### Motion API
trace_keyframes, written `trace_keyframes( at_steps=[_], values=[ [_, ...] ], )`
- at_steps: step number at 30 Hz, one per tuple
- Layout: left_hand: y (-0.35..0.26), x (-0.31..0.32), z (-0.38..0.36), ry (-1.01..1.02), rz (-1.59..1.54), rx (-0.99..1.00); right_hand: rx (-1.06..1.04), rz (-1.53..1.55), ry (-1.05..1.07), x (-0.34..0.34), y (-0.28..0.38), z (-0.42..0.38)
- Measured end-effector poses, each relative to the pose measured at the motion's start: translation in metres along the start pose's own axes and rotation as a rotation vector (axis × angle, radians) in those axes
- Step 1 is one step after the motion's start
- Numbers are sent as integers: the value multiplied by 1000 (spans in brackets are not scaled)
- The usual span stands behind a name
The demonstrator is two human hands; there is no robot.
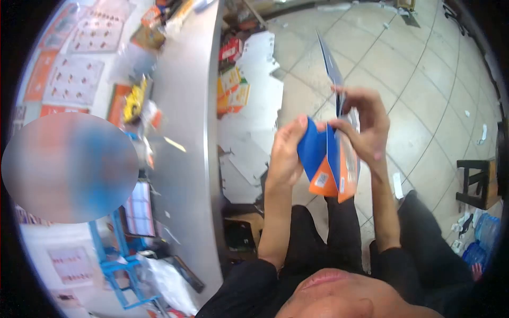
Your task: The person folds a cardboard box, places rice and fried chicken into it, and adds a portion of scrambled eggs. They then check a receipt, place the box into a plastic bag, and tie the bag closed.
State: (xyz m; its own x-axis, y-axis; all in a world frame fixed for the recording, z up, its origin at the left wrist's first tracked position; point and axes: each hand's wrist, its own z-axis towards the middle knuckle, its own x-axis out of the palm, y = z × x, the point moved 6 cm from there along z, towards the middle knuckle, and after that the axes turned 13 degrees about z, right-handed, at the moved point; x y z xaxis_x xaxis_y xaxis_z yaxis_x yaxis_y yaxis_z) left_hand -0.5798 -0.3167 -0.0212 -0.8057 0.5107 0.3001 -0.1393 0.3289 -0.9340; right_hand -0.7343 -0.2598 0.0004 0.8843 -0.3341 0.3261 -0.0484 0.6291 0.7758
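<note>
Over the tiled floor, both my hands hold folded printed card pieces, blue on some faces and orange on others. My left hand (286, 153) is closed on the blue card (313, 147) at its left side, thumb along the upper edge. My right hand (369, 122) grips the right side, its thumb against the orange card (348, 164) and its fingers bent above. A thin grey-blue panel (330, 61) sticks up past the right fingers. Lower down, an orange flap (322, 179) with a white label hangs between the hands.
A metal-edged table (185, 106) runs along the left, with a blue frame (122, 270), yellow item (135, 100) and printed sheets (74, 79). Flattened white cardboard (254, 127) lies beside it. At right are a dark stool (477, 185), blue water bottles (480, 241) and another person's hand (476, 271).
</note>
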Motion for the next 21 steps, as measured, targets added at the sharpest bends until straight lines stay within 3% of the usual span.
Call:
trace_keyframes(
  at_steps=[4,6,9,12,16,17,19,21],
  values=[
    [-129,49,23,-15,201,131,106,74,-122,8,64,87],
    [-183,41,34,-42,168,25,95,130,-110,29,87,132],
    [-267,11,48,-211,325,30,115,130,-66,71,118,205],
    [-316,-73,65,-461,436,68,82,116,-13,97,125,284],
    [-319,-217,84,-928,667,110,49,57,-61,107,110,389],
    [-312,-254,87,-1017,762,105,83,67,9,115,104,416],
    [-278,-324,102,-1186,523,78,79,56,162,127,90,471],
    [-246,-381,107,-1385,765,50,78,30,209,127,79,513]
  ],
)
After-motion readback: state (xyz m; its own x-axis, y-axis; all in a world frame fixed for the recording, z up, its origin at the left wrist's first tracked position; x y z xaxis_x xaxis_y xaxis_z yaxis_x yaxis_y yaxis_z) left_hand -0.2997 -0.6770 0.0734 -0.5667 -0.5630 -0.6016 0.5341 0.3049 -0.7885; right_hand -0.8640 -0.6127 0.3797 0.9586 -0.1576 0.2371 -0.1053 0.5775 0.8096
